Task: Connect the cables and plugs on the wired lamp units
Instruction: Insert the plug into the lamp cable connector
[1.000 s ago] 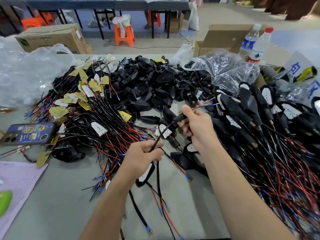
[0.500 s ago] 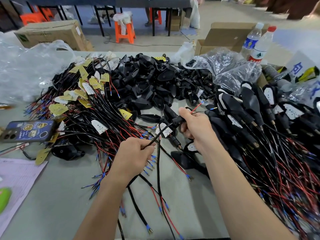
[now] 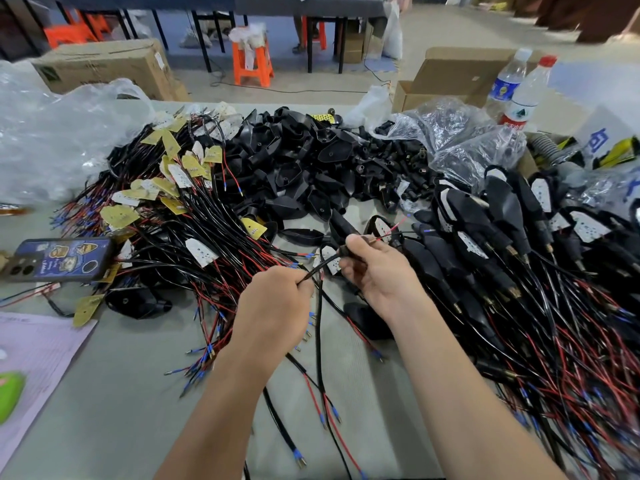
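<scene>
Your left hand (image 3: pixel 273 306) is gripping a black cable (image 3: pixel 320 268) above the middle of the grey tabletop (image 3: pixel 121 393). Your right hand (image 3: pixel 377 271) is pinching what looks like a small black plug (image 3: pixel 347 250) on that cable. Wired boards (image 3: pixel 180 209) are sprawling at the left, with black housings (image 3: pixel 304 157) heaping behind them and a phone (image 3: pixel 59 259) lying at the edge. Beyond, an orange stool (image 3: pixel 251 57) and a cardboard box (image 3: pixel 104 69) are standing on the floor.
</scene>
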Demonstrator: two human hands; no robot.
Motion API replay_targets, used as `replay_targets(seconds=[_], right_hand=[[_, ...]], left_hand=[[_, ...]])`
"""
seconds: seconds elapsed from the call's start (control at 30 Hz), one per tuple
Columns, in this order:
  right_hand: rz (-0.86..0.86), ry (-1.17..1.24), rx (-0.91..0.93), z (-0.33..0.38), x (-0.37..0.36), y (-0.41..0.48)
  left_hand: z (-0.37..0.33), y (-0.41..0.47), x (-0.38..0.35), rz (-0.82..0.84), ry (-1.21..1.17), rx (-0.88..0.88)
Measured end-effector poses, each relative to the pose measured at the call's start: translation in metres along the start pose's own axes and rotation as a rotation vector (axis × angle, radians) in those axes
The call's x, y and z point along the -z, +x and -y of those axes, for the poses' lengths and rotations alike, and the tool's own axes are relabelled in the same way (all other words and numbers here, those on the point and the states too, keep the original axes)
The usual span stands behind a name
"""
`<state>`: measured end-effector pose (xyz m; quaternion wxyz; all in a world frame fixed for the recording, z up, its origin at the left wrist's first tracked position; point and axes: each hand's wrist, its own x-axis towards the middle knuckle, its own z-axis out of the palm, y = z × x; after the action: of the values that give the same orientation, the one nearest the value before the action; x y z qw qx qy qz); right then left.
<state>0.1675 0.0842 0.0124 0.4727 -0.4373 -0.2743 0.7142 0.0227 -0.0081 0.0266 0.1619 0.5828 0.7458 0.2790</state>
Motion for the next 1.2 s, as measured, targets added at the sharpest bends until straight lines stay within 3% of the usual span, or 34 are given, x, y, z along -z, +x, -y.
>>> replay_targets(seconds=[0.23,0.4,0.5,0.73,0.9,1.07,1.2], right_hand=[[0.103,-0.371,0.062,-0.014,-0.014,-0.013],[0.378,-0.339,-0.083,0.004,0.002,-0.014],[0.425,-0.341,-0.056,0.001,0.004,-0.016],[0.362,-0.612,0.064,-0.019,-0.015,-0.022],[0.178,-0.404,0.062,-0.005,-0.017,-0.016],[0.104,-0.295,0.1,0.012,-0.012,-0.014],[0.031,-0.205,0.141,0.018,-0.009,-0.011]], left_hand=[[0.0,0.004,-0.012,0.09,-0.29,0.03],[0.014,0.006,-0.011,0.189,-0.419,0.085],[0.019,0.008,-0.012,0.221,-0.501,0.11],[0.014,0.007,-0.01,0.121,-0.463,0.004],[0.022,0.009,-0.01,0.235,-0.825,0.176],[0.05,0.005,-0.005,0.478,-0.965,0.239],[0.059,0.005,-0.013,0.468,-1.125,0.36]])
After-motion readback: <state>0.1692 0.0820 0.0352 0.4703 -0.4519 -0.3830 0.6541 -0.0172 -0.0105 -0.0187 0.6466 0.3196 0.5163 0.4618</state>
